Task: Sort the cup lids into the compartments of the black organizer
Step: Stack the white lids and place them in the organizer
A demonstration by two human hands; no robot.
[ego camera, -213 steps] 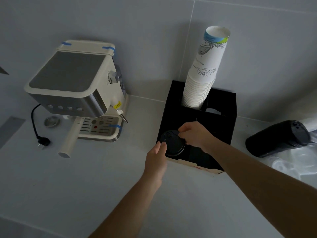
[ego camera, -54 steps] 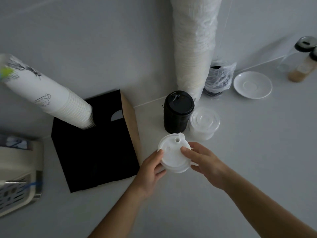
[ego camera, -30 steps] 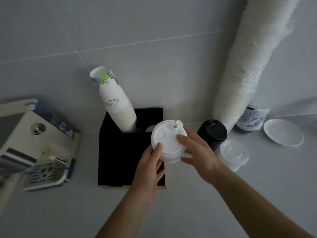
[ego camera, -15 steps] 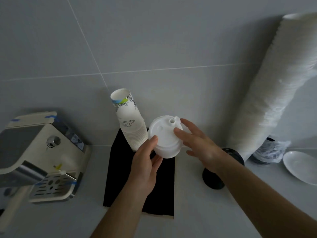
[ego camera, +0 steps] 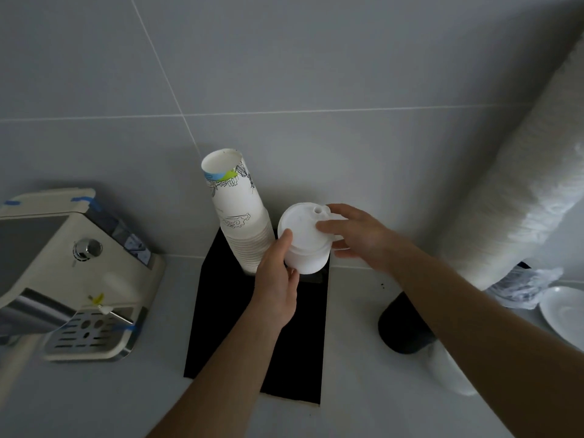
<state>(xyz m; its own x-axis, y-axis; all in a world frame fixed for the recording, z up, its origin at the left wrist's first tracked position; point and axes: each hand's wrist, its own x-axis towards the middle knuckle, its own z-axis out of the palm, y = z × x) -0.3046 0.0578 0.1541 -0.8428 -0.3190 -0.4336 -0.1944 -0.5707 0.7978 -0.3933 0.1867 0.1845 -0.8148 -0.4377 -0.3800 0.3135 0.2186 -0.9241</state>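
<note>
Two hands carried one stack of white lids [ego camera: 305, 240] above the back right corner of the black organizer [ego camera: 227, 311]. Far left stood the coffee machine [ego camera: 72, 273], well apart from the work. Next came the organizer, its back left compartment filled by a tilted stack of paper cups [ego camera: 240, 222]. My left hand [ego camera: 276, 279] cupped the stack of lids from below and from the left, thumb up against the rim and fingers curled under the bottom lids. My right hand [ego camera: 357, 238] steadied it from the right, fingers nearly straight, fingertips pressed on the top lid beside the spout. The stack hung just beside the cups, apart from the organizer's rim. Further right, a dark stack of lids [ego camera: 401, 327] stood on the counter, partly hidden by my right forearm, then a tall sleeve of white cups [ego camera: 518, 184] and a saucer [ego camera: 565, 311].

Step in hand, as I judged it: carrying white lids to a compartment, not yet lowered. The next move called for centring the stack over the back right opening, keeping clear of the leaning cups, and lowering it level.
</note>
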